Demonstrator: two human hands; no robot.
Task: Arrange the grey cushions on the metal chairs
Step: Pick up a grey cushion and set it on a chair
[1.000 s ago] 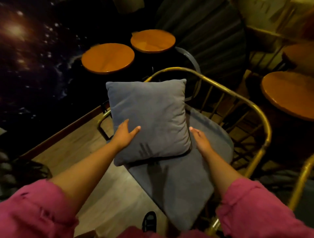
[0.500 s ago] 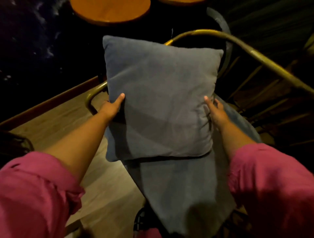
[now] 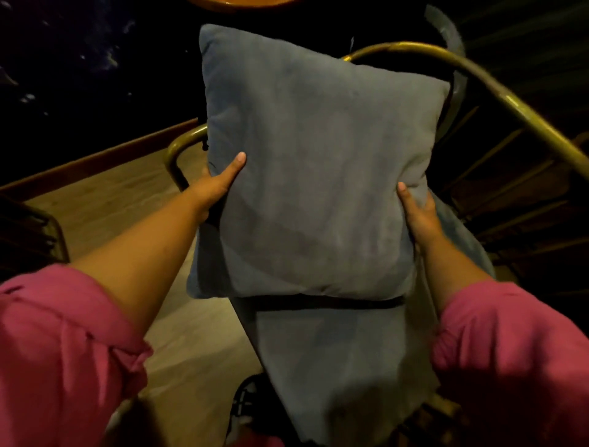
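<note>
A grey square cushion (image 3: 318, 166) stands tilted up against the curved back of a gold metal chair (image 3: 497, 92), its lower edge resting on the chair's grey seat pad (image 3: 338, 357). My left hand (image 3: 216, 185) grips the cushion's left edge, thumb on the front face. My right hand (image 3: 417, 213) holds its right edge, thumb pressed into the fabric. Both sleeves are pink. The fingers behind the cushion are hidden.
An orange round table edge (image 3: 242, 2) shows at the top. Wooden floor (image 3: 105, 204) lies to the left, bounded by a wooden rail. A second chair's frame (image 3: 57, 233) stands at far left. A dark shoe (image 3: 245, 405) is below the seat pad.
The cushion has been raised from lying on the seat pad to leaning against the chair back. Both hands slid to its side edges, and the view moved closer and down.
</note>
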